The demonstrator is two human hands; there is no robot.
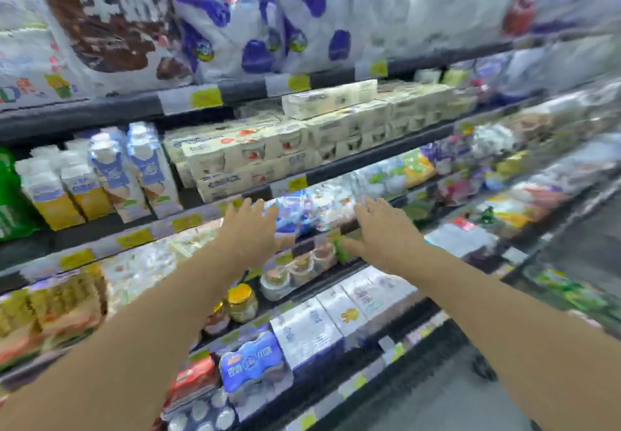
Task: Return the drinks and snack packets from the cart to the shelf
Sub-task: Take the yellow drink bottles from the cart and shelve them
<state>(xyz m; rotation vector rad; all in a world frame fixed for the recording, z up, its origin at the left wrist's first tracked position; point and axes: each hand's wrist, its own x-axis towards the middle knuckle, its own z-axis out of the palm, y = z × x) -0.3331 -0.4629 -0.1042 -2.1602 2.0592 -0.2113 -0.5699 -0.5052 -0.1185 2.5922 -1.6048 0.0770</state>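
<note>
Two open hands, left (pixel 250 229), right (pixel 383 229), shiny packet (pixel 312 210) between

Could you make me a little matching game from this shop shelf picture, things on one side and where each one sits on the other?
Things:
1. tall blue-and-white cartons
2. cream multipack boxes
3. yellow-lidded jar
4. blue bottle multipack

Places:
A. lowest shelf in view, near the bottom edge
B. below the left hand
C. left on the second shelf
D. middle of the second shelf, stacked

Pairs: 1-C, 2-D, 3-B, 4-A
</note>
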